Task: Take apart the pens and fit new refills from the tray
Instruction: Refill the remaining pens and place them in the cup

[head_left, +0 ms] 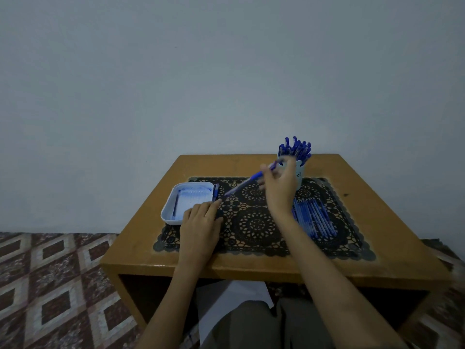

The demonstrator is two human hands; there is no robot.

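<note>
My right hand (279, 187) pinches a blue pen (245, 183) near its upper end, just in front of the pale cup (300, 176). The pen slants down to the left, above the lace mat. The cup stands at the back of the table and is packed with several blue pens (295, 147). My left hand (201, 220) rests flat on the mat beside the white tray (176, 197), fingers straight, touching the tray's near right corner. Inside the tray lies one dark refill. A pen (215, 192) lies along the tray's right side. Several refills (314, 217) lie in a pile at the mat's right.
The small wooden table (377, 217) stands against a bare wall, with a black lace mat (254, 225) over its middle. A patterned floor shows on both sides. My knees and a white sheet (226, 306) sit under the table's front edge.
</note>
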